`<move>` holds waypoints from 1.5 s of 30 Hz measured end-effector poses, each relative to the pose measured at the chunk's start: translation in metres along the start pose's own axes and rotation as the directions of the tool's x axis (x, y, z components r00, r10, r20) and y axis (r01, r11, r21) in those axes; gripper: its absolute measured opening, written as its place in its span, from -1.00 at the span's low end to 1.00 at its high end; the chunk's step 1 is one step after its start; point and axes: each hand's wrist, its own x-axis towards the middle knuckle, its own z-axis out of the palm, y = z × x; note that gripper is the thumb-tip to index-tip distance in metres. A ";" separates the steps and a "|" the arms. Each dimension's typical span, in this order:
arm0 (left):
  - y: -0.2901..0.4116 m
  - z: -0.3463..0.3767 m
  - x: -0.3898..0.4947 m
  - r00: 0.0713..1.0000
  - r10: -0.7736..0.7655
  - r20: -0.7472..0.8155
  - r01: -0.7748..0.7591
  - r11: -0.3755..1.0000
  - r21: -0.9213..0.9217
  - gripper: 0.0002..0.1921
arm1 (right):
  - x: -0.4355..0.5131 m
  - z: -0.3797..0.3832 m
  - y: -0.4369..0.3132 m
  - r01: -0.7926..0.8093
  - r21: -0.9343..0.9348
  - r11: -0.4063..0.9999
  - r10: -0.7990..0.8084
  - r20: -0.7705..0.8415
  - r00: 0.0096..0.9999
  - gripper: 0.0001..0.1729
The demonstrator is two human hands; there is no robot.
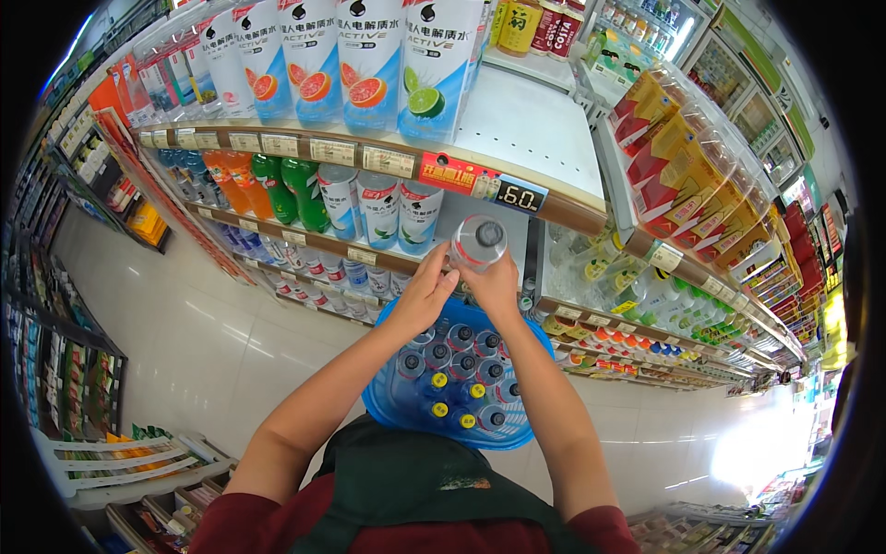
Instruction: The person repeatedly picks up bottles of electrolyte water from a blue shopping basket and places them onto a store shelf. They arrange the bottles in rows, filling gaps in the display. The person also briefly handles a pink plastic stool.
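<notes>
My right hand (pixel 493 284) grips a clear plastic bottle (pixel 477 253) with a dark grey cap, seen from above, at the front of a shelf. My left hand (pixel 423 291) is against the bottle's left side, its thumb close to my right hand; its fingertips are partly hidden. Just left of the bottle, several white-labelled electrolyte water bottles (pixel 419 215) stand upright in a row on the middle shelf (pixel 465 215). Below my forearms is a blue plastic basket (pixel 387 408). It holds several grey-capped bottles (pixel 464 363) and several yellow-capped bottles (pixel 439 410).
Large electrolyte water cartons (pixel 370 69) line the upper shelf (pixel 526 124), whose edge with a price display (pixel 519 197) overhangs the bottle. Green soda bottles (pixel 304 194) stand farther left. Wrapped drink packs (pixel 692 173) fill the right-hand shelf. A tiled floor (pixel 228 367) lies below.
</notes>
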 end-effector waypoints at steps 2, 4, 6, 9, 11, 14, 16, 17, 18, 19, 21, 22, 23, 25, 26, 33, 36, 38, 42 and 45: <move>-0.022 0.001 0.006 1.000 -0.005 -0.023 0.006 0.998 0.054 -0.32 | 0.012 0.008 0.013 -0.069 0.005 0.998 0.069 0.037 0.997 -0.17; -0.038 0.003 0.008 0.999 -0.029 -0.038 0.033 0.995 0.093 -0.31 | 0.021 0.012 0.013 -0.107 -0.015 0.994 0.108 0.066 0.992 -0.16; -0.050 0.004 0.013 0.997 -0.066 -0.042 0.070 0.991 0.114 -0.31 | 0.030 0.017 0.015 -0.139 -0.015 0.990 0.139 0.086 0.987 -0.12; -0.062 0.005 0.015 0.995 -0.078 -0.066 0.085 0.990 0.112 -0.30 | 0.035 0.026 0.020 -0.107 -0.087 0.990 0.114 0.069 0.991 -0.11; -0.065 0.005 0.014 0.994 -0.077 -0.074 0.087 0.987 0.135 -0.33 | 0.036 0.029 0.016 -0.132 -0.128 0.983 0.142 0.076 0.987 -0.08; -0.069 0.005 0.018 0.993 -0.059 -0.105 0.075 0.984 0.159 -0.38 | 0.035 0.032 0.009 -0.129 -0.147 0.981 0.138 0.051 0.989 -0.07; -0.067 0.002 0.020 0.993 -0.093 -0.067 0.102 0.983 0.151 -0.39 | 0.034 0.031 0.018 -0.144 -0.129 0.981 0.157 0.097 0.983 -0.07; -0.066 0.001 0.019 0.993 -0.109 -0.046 0.114 0.982 0.147 -0.38 | 0.032 0.030 0.023 -0.152 -0.120 0.981 0.166 0.118 0.979 -0.07; -0.064 0.002 0.016 0.994 -0.088 -0.064 0.096 0.987 0.127 -0.39 | 0.027 0.030 0.031 -0.112 -0.087 0.990 0.119 0.078 0.990 -0.10; -0.062 0.004 0.011 0.994 -0.067 -0.081 0.075 0.991 0.106 -0.40 | 0.020 0.030 0.038 -0.070 -0.056 0.996 0.072 0.033 0.997 -0.13; -0.059 0.000 -0.004 0.996 -0.048 -0.081 0.058 0.991 0.120 -0.41 | 0.001 0.023 0.043 0.027 -0.055 0.998 -0.028 -0.025 0.999 -0.21; -0.060 -0.008 -0.016 0.996 -0.051 -0.067 0.061 0.986 0.153 -0.42 | -0.016 0.012 0.033 0.081 -0.083 0.993 -0.084 -0.032 0.996 -0.26; -0.060 -0.013 -0.028 0.997 -0.053 -0.048 0.061 0.981 0.185 -0.43 | -0.035 0.000 0.028 0.133 -0.113 0.985 -0.138 -0.042 0.990 -0.31; -0.084 -0.011 -0.058 0.990 -0.112 0.086 0.084 0.958 0.275 -0.43 | -0.076 -0.015 0.041 0.049 -0.123 0.991 -0.031 0.141 0.989 -0.53; -0.093 -0.010 -0.072 0.963 -0.170 0.209 0.090 0.934 0.346 -0.42 | -0.095 -0.018 0.046 -0.026 -0.114 0.993 0.055 0.262 0.964 -0.64; -0.107 0.039 -0.138 0.775 -0.419 0.473 0.161 0.855 0.493 -0.36 | -0.208 0.002 0.077 0.167 -0.416 0.894 0.112 0.568 0.816 -0.76; -0.124 0.053 -0.153 0.870 -0.329 0.367 0.132 0.873 0.470 -0.37 | -0.235 0.018 0.086 0.259 -0.551 0.793 0.160 0.599 0.785 -0.69; -0.134 0.059 -0.156 0.887 -0.339 0.313 0.167 0.868 0.467 -0.39 | -0.237 0.021 0.086 0.260 -0.576 0.775 0.180 0.595 0.783 -0.70; -0.138 0.057 -0.153 0.922 -0.244 0.301 0.082 0.883 0.463 -0.48 | -0.233 0.018 0.078 0.242 -0.599 0.763 0.203 0.578 0.790 -0.77; -0.113 0.048 -0.145 0.918 -0.228 0.325 0.029 0.855 0.518 -0.57 | -0.229 0.014 0.076 0.184 -0.571 0.800 0.267 0.614 0.743 -0.57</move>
